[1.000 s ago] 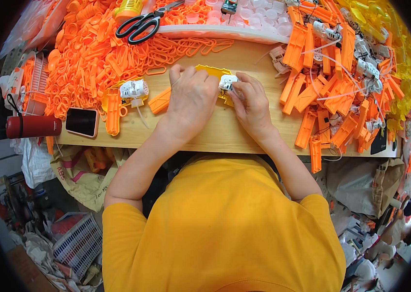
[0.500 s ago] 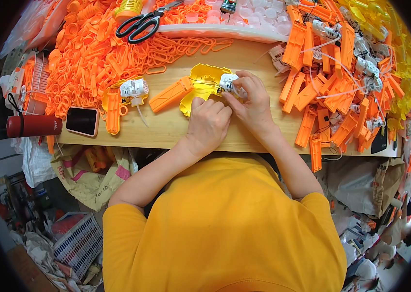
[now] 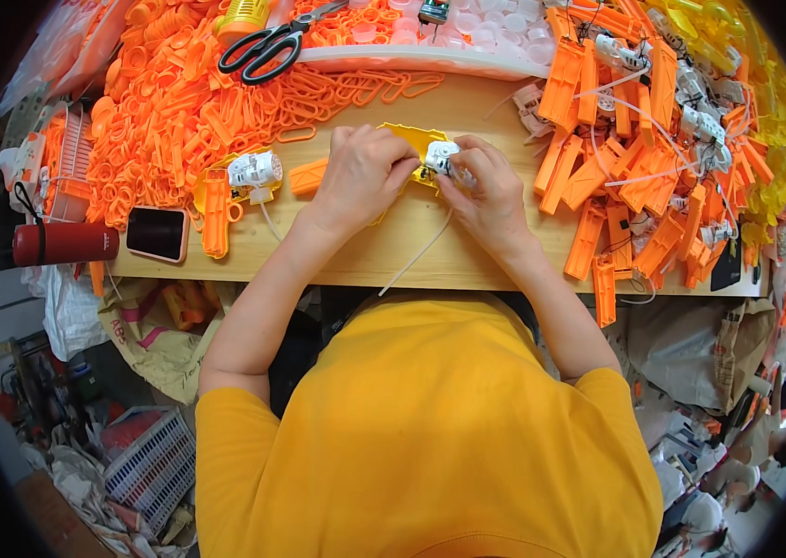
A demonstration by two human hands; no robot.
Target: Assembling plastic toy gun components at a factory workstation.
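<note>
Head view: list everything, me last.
Shell: one, yellow, centre
White unit: one, white, centre
Assembly: one, orange and white, left
Small parts: many, orange, upper left
Scissors: one, mostly black, top
Tray: one, whitish, top
Caps: many, translucent, tray
Casings: many, orange, right
Plastic heap: one, yellow, far right
Phone: one, dark, left
Flask: one, red, left
Table: one, tan, centre
Basket: one, white, lower left
People: several, blurred, lower right
Shirt: one, yellow, bottom
Left hand, right hand: two, bare, centre

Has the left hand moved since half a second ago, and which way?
Yes: the left hand has moved up and leftward in the picture, farther from the wooden tabletop's near edge.
</note>
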